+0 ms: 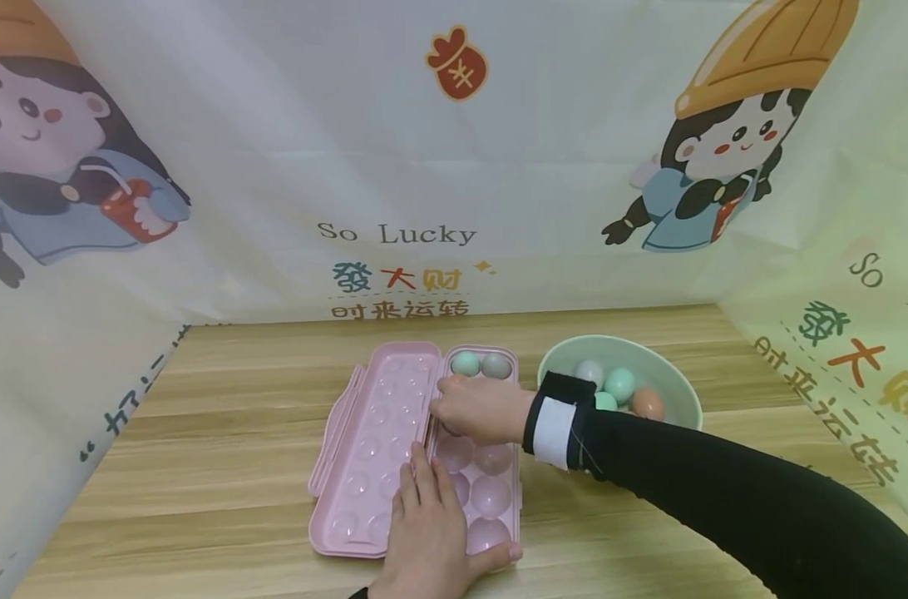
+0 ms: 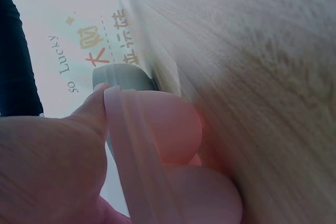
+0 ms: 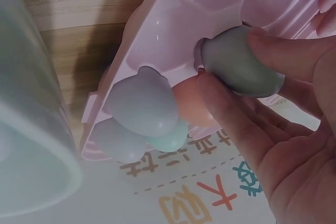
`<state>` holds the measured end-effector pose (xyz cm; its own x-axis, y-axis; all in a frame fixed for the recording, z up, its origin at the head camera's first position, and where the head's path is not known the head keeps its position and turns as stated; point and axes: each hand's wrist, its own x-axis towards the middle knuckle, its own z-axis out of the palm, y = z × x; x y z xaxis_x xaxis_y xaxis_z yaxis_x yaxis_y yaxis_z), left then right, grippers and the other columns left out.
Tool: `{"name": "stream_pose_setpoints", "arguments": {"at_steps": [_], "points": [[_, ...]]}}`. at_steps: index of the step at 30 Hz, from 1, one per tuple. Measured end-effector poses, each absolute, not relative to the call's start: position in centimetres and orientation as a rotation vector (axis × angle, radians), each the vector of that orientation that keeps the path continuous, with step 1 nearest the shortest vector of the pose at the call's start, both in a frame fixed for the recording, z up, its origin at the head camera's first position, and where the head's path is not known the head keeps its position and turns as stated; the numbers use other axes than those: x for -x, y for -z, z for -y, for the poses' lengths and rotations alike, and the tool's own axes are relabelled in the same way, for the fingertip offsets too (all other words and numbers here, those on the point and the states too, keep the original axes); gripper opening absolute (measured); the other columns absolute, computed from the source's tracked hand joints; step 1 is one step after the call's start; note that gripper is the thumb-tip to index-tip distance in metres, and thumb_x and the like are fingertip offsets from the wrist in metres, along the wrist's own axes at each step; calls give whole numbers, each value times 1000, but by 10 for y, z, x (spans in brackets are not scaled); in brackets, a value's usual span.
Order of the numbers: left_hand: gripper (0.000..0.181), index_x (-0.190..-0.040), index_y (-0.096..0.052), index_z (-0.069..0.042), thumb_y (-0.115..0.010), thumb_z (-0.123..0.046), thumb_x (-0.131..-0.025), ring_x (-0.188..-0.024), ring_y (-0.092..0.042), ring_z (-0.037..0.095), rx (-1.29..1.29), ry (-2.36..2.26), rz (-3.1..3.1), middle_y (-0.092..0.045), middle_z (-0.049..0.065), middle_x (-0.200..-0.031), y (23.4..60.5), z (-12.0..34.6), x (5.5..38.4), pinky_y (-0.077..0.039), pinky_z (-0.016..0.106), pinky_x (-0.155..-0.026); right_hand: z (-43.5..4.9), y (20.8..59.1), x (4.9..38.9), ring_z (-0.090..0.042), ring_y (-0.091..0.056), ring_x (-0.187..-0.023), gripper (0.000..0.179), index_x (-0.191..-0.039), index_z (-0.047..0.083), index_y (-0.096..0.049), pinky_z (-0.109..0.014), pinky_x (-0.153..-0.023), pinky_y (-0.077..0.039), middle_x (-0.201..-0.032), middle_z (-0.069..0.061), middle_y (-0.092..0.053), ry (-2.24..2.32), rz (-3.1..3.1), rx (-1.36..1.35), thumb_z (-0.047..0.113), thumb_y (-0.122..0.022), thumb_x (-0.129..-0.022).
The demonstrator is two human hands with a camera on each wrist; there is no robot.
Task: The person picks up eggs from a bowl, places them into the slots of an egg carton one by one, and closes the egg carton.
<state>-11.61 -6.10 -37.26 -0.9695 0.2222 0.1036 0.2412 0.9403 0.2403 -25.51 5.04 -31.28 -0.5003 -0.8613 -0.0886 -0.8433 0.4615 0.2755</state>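
The right hand (image 1: 484,409) is reaching over the egg carton (image 1: 491,497), its fingers pinching a grey-green egg (image 3: 241,64) at a left-column cup, third row from the far end. The left hand (image 1: 431,528) is resting on the carton's near part; its fingers are lying straight along the hinge side, with the thumb spreading to the right edge. The pink carton is standing on the wood-grain surface (image 1: 199,449), its lid (image 1: 394,416) lying unfolded to the left. A mint egg (image 1: 466,363) and a grey egg (image 1: 495,366) are occupying the far row; an orange egg (image 3: 191,100) and a pale grey-blue egg (image 3: 144,100) are occupying the next. Right of the carton, a pale green bowl (image 1: 667,378) is holding further eggs (image 1: 619,384), partly hidden behind the right sleeve (image 1: 708,466).
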Motion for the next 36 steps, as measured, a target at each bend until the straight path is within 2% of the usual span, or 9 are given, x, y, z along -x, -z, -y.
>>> {"name": "stream_pose_setpoints", "arguments": {"at_steps": [4,11,18,25,36], "points": [[128,-136,-31,20,-57,-82,-64,-128,-26,54,365,393,3018,-11,41,-144,372,61,116,-32,53,-98,-50,313,255,-9,-55,-84,22,-106,15,-67,-19,-72,-46,-90,2,-59,439,2642,-1526,16,-72,-85],[127,-136,-33,19,-57,-83,-63,-127,-27,54,368,377,2979,-12,41,-144,373,60,115,-33,53,-98,-51,317,262,-11,-60,-92,22,-108,13,-68,-19,-79,-47,-98,-1,-64,346,2673,-1531,12,-69,-86],[127,-136,-33,18,-57,-83,-64,-127,-27,54,371,368,2983,-12,41,-144,372,60,115,-32,53,-98,-51,319,263,-11,-60,-94,21,-106,15,-69,-20,-82,-45,-97,1,-66,397,2619,-1548,12,-71,-85],[126,-136,-33,19,-57,-82,-65,-127,-27,54,374,383,2984,-12,41,-144,373,60,115,-32,53,-98,-49,318,259,-10,-59,-91,21,-105,16,-68,-19,-77,-46,-94,2,-64,462,2622,-1525,14,-72,-84],[129,-136,-32,19,-54,-85,-64,-127,-27,55,374,377,2997,-10,41,-144,373,60,115,-33,54,-97,-48,317,256,-10,-57,-91,26,-109,15,-66,-19,-78,-46,-96,1,-62,476,2661,-1487,15,-73,-83]]}}
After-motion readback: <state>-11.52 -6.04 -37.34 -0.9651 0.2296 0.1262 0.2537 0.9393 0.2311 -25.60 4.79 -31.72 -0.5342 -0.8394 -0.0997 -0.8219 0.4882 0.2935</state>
